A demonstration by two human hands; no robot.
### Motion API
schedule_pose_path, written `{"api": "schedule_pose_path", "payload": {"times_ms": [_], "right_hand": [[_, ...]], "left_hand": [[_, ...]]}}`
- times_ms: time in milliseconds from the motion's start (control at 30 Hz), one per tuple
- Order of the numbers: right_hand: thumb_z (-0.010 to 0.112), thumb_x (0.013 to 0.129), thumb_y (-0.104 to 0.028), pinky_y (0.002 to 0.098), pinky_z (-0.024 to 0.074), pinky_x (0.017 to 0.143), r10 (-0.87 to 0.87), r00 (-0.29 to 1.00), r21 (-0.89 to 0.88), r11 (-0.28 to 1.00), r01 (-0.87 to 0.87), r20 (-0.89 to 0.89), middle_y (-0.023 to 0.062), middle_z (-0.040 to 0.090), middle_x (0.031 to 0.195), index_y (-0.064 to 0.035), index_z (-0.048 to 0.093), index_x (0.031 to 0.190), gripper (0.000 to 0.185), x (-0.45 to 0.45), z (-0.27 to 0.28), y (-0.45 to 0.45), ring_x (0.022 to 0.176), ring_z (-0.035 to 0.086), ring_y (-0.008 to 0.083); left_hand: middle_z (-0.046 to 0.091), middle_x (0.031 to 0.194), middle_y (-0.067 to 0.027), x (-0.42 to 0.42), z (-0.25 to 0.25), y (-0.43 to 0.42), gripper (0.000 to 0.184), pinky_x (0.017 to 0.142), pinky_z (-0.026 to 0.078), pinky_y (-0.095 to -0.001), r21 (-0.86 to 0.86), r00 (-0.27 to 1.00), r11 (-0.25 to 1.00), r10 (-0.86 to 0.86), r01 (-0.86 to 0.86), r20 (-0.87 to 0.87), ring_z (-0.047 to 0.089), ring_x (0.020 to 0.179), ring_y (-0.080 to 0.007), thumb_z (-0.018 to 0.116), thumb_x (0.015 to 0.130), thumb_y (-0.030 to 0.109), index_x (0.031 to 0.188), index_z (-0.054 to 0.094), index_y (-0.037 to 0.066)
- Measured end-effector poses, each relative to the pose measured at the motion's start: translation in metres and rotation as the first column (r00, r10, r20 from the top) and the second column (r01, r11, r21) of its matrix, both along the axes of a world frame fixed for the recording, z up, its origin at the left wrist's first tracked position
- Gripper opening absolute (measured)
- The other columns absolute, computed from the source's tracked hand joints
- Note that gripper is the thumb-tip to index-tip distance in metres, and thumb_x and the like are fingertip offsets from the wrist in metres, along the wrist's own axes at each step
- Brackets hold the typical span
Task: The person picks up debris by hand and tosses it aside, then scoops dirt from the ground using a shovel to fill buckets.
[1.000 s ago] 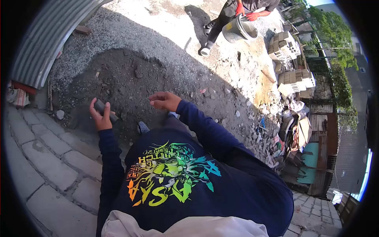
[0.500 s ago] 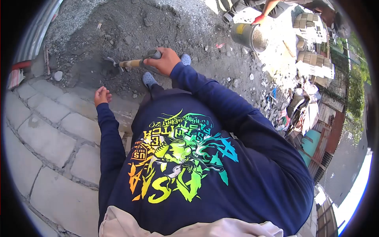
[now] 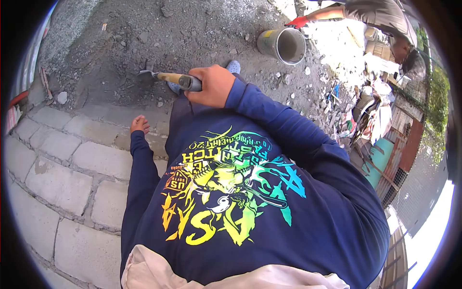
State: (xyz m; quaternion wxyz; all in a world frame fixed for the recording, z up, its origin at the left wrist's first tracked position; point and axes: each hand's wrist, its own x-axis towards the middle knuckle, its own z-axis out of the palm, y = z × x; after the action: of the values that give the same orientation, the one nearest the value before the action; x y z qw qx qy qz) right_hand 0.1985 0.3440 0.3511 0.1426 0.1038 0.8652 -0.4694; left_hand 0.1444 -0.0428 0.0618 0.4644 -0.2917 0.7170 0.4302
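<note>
My right hand (image 3: 211,85) is wrapped round the grey grip of a shovel (image 3: 169,77). Its short-looking wooden shaft points left, and the metal blade is at the edge of dark, sandy soil (image 3: 113,79). Over the top of the block wall, my left hand (image 3: 140,124) hangs with loosely bent fingers and nothing visible in it. A bucket (image 3: 270,44) stands on the ground beyond my right hand, its open mouth turned partly toward me. A co-worker's red-gloved hand (image 3: 297,22) is at the bucket's rim.
Concrete blocks (image 3: 62,185) run along my left side. My clog (image 3: 234,67) is on rubble-strewn ground. A heap of cloth and rubbish (image 3: 373,106) lies to the right, near a teal container (image 3: 380,161). The co-worker (image 3: 380,19) bends over at upper right.
My right hand and the shovel grip have come nearer my body and slightly right. The bucket has shifted left and turned its mouth more toward me. The co-worker has come further into view.
</note>
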Motion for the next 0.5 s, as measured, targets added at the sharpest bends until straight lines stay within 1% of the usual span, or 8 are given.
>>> {"api": "schedule_pose_path", "payload": {"times_ms": [33,133,233,300,333,400,433,500], "right_hand": [[0.065,0.069,-0.031,0.0439,0.0498,0.063,0.026,1.000,-0.039,0.999,-0.026,-0.005,0.0178,0.061,0.065,-0.0055,0.061,0.084,0.030,-0.001,0.000,0.000,0.065,0.062,0.0367],[0.066,0.069,-0.033,0.0430,0.0505,0.062,0.162,0.986,0.091,0.983,-0.158,-0.038,0.0162,0.061,0.064,-0.0060,0.062,0.082,0.030,-0.007,-0.003,0.018,0.064,0.062,0.0357],[0.069,0.071,-0.027,0.0421,0.0465,0.054,0.257,0.958,0.043,0.966,-0.254,-0.130,0.0155,0.057,0.062,-0.0060,0.061,0.080,0.025,-0.004,0.007,0.034,0.060,0.059,0.0358],[0.070,0.070,-0.026,0.0411,0.0451,0.052,0.268,0.943,-0.030,0.960,-0.279,-0.196,0.0150,0.056,0.060,-0.0054,0.060,0.078,0.024,0.003,0.016,0.059,0.057,0.057,0.0358],[0.071,0.069,-0.025,0.0400,0.0437,0.049,0.267,0.930,-0.064,0.955,-0.291,-0.251,0.0145,0.055,0.059,-0.0047,0.059,0.075,0.024,0.008,0.022,0.077,0.054,0.055,0.0358],[0.070,0.067,-0.025,0.0399,0.0454,0.051,0.221,0.938,-0.182,0.944,-0.274,-0.266,0.0138,0.056,0.059,-0.0051,0.058,0.074,0.024,0.022,0.036,0.123,0.055,0.056,0.0360],[0.070,0.066,-0.025,0.0398,0.0470,0.053,0.179,0.947,-0.267,0.931,-0.251,-0.266,0.0130,0.056,0.059,-0.0055,0.058,0.072,0.024,0.031,0.040,0.149,0.056,0.057,0.0361],[0.072,0.068,-0.023,0.0336,0.0418,0.046,0.124,0.974,-0.398,0.897,-0.192,-0.190,0.0084,0.049,0.052,-0.0037,0.054,0.068,0.026,0.057,0.043,0.204,0.046,0.053,0.0271]], "left_hand": [[0.062,0.103,-0.0081,-0.005,0.007,0.011,0.043,0.064,0.050,-0.0344,0.027,0.999,1.000,-0.003,0.004,-0.037,0.063,0.078,-0.0211,0.060,0.085,0.034,0.122,0.050,0.014],[0.063,0.101,-0.0068,-0.018,0.029,0.046,0.042,0.066,0.050,-0.0338,0.050,0.988,0.999,-0.007,0.015,-0.157,0.063,0.078,-0.0202,0.062,0.085,0.034,0.120,0.051,0.013],[0.063,0.101,-0.0063,-0.019,0.027,0.066,0.042,0.066,0.050,-0.0346,-0.003,0.986,1.000,-0.003,0.002,-0.165,0.063,0.081,-0.0199,0.062,0.085,0.036,0.119,0.053,0.014],[0.059,0.110,-0.0099,-0.018,0.039,0.087,0.050,0.072,0.050,-0.0377,-0.007,0.991,0.996,0.083,-0.084,-0.105,0.061,0.091,-0.0233,0.063,0.084,0.041,0.122,0.050,0.011],[0.059,0.110,-0.0099,-0.015,0.048,0.101,0.050,0.072,0.050,-0.0377,-0.037,0.990,0.995,0.083,-0.088,-0.110,0.061,0.091,-0.0233,0.063,0.084,0.041,0.122,0.050,0.011],[0.053,0.122,-0.0150,-0.020,0.062,0.136,0.064,0.080,0.050,-0.0428,0.080,0.873,0.882,0.471,-0.464,-0.130,0.057,0.102,-0.0288,0.063,0.082,0.048,0.124,0.045,0.004],[0.053,0.122,-0.0150,-0.029,0.069,0.158,0.064,0.080,0.050,-0.0428,0.069,0.883,0.894,0.448,-0.443,-0.141,0.057,0.102,-0.0288,0.063,0.082,0.048,0.124,0.045,0.004],[0.044,0.131,-0.0188,-0.031,0.080,0.195,0.077,0.086,0.049,-0.0461,0.238,0.591,0.575,0.807,-0.783,-0.008,0.054,0.108,-0.0339,0.063,0.079,0.054,0.127,0.039,-0.002]]}}
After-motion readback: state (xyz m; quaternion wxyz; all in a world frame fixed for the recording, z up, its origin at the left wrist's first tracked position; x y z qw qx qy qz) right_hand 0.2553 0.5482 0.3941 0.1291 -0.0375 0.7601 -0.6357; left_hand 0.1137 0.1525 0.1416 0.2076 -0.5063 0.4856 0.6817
